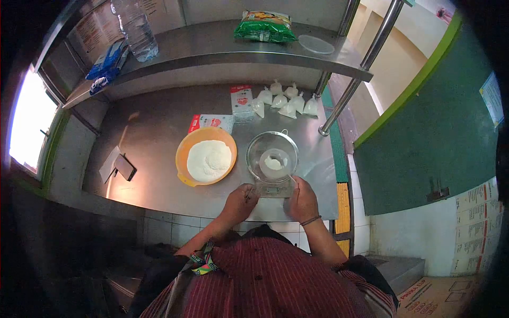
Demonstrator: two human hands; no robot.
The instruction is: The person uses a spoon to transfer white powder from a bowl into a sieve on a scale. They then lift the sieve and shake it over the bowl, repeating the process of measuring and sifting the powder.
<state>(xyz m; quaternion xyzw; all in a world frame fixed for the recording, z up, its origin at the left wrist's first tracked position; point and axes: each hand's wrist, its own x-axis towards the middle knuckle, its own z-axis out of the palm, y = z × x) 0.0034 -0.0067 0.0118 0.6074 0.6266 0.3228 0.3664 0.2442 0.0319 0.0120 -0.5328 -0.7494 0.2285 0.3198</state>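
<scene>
A round metal bowl or strainer (253,150) with a small ring at its far edge sits over a kitchen scale (273,192). Within it is a translucent round container (282,158) with a little white powder (274,162) at its bottom. My left hand (241,204) is beside the scale's left edge, fingers curled; what they grip is hidden. Close to the scale's right side, my right hand (304,201) pinches something thin by the bowl's near rim, too small to name. Left of the scale stands an orange plastic basin (182,170) of white powder (207,161).
Several tied bags of white powder (279,100) stand behind the bowl, beside red-and-white boxes (242,100). A phone-like dark object (125,167) lies left on the steel table (154,199). The overhead shelf (207,52) bears a green packet (265,29) and a water bottle (137,32).
</scene>
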